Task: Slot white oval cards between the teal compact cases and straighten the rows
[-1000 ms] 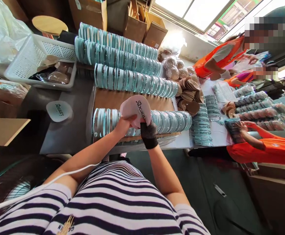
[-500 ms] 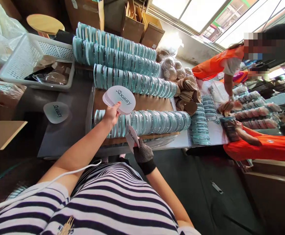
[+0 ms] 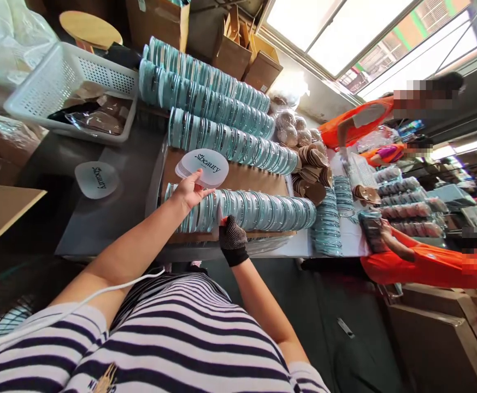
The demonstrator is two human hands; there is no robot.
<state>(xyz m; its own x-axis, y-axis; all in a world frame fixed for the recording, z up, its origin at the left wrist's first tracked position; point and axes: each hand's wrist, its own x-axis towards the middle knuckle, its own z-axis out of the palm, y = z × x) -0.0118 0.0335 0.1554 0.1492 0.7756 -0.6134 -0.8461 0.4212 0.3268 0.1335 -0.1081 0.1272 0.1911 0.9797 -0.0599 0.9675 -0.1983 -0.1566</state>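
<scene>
In my left hand (image 3: 189, 192), a stack of white rounded cards (image 3: 205, 167) printed "beauty" is pinched, thumb on top. My right hand (image 3: 232, 233), in a dark knit glove with bare fingertips, is closed at the near side of the front row of clear round plastic containers (image 3: 271, 210). A single card (image 3: 221, 209), seen almost edge-on, stands in its fingers among those containers; how deep it sits I cannot tell. Behind the stack runs another row of clear containers (image 3: 230, 141). One loose card (image 3: 96, 180) lies flat on the dark tabletop to the left.
A white perforated basket (image 3: 72, 128) with bagged items stands at the left. Brown cup-like pieces (image 3: 312, 173) are piled past the rows. Two people in orange, one person's sleeve (image 3: 414, 251) nearest, work at the right. Cardboard boxes (image 3: 232, 49) stand at the back.
My right hand has moved up and forward, bringing its single card from in front of the row in among the containers. The left hand still holds the stack. The view has shifted slightly.
</scene>
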